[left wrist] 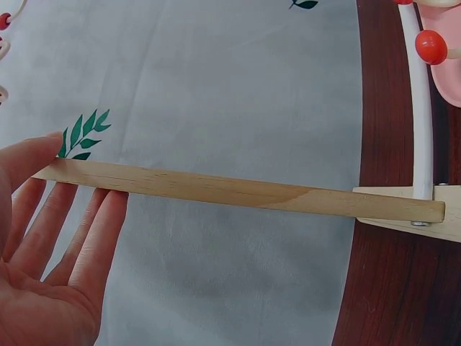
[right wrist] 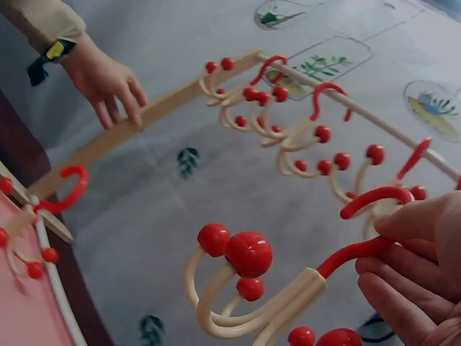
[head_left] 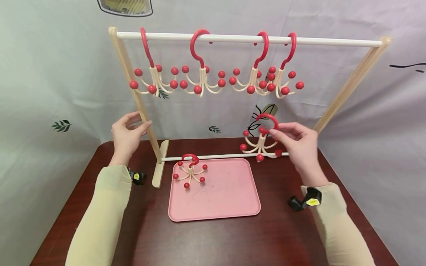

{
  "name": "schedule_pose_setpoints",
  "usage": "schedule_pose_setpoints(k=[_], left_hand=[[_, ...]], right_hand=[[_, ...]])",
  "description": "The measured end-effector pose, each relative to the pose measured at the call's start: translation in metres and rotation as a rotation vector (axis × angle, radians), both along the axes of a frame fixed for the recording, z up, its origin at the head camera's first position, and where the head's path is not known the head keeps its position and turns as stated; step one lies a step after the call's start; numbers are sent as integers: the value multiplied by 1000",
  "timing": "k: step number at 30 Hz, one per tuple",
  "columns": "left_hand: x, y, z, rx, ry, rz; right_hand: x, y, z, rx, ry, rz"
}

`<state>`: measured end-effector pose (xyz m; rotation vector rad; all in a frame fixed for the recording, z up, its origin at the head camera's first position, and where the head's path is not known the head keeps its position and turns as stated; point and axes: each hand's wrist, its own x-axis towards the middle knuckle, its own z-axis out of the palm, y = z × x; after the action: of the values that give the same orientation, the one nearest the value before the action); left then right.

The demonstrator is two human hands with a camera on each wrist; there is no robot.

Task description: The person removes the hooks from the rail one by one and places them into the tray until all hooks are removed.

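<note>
held hanger [right wrist: 305,288] partly outside the right wrist view

A hanger [head_left: 262,140] with a red hook and cream curved arms tipped with red balls is pinched below its hook by the right fingers [right wrist: 392,292]; the hook arches above them, the arms spreading below and leftward. A rack [head_left: 233,38] of pale wooden posts and white rails stands upright, its left post [left wrist: 238,192] between the left fingers [left wrist: 103,241] and thumb.

Red-and-cream hangers [head_left: 261,142], tan grained post [left wrist: 216,189], pink tray [head_left: 226,194], red-brown table [head_left: 213,244], grey backdrop [head_left: 206,114] with green leaf prints [head_left: 61,126]
</note>
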<state>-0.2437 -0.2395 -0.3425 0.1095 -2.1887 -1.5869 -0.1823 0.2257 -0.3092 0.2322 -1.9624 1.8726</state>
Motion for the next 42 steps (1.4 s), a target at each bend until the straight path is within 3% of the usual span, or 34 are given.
schedule_pose_setpoints(k=[13, 26, 34, 42], left_hand=[[-3, -1, -2, 12, -5, 2], [-3, 0, -2, 13, 4, 4], [-3, -2, -3, 14, 2, -1], [-3, -2, -3, 4, 3, 4]], right_hand=[[-9, -59, -58, 48, -165, 200], [-21, -90, -106, 174, -305, 205], [-29, -100, -124, 125, -348, 223], [-31, -107, -129, 111, -334, 239]])
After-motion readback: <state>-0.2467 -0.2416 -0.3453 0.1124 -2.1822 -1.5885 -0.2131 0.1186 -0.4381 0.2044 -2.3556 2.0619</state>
